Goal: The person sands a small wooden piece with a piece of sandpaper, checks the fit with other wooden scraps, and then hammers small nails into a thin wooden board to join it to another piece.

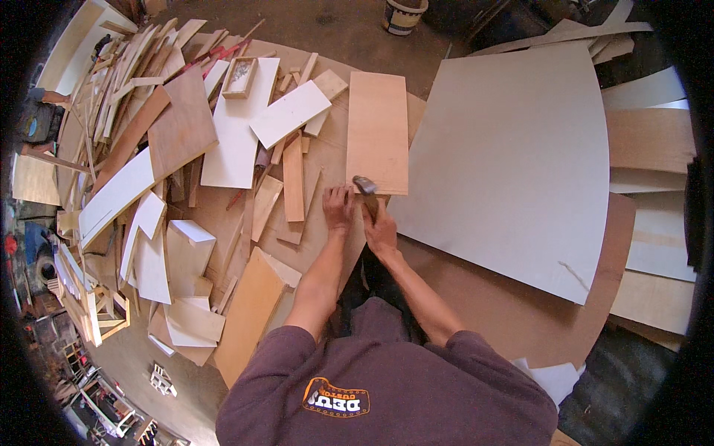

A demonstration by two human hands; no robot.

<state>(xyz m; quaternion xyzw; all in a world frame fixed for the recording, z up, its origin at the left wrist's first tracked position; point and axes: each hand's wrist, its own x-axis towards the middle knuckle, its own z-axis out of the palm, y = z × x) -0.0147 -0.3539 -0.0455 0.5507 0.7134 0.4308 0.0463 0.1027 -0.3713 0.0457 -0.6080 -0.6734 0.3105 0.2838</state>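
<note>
A light brown wooden board point(378, 126) lies lengthwise away from me on the worktable. My right hand point(381, 229) is wrapped round the handle of a hammer point(364, 184), whose dark metal head is over the board's near edge. Just left of the hammer head, my left hand point(339, 208) sits at the board's near left corner with its fingers drawn together. Whatever lies between those fingertips is too small to make out.
Loose wood strips and offcuts point(134, 82) pile up on the left, with white panels point(290, 114) among them. A small wooden box point(240, 77) of metal bits rests on one panel. A large pale sheet point(513, 163) covers the right side. A bucket point(404, 16) stands beyond the table.
</note>
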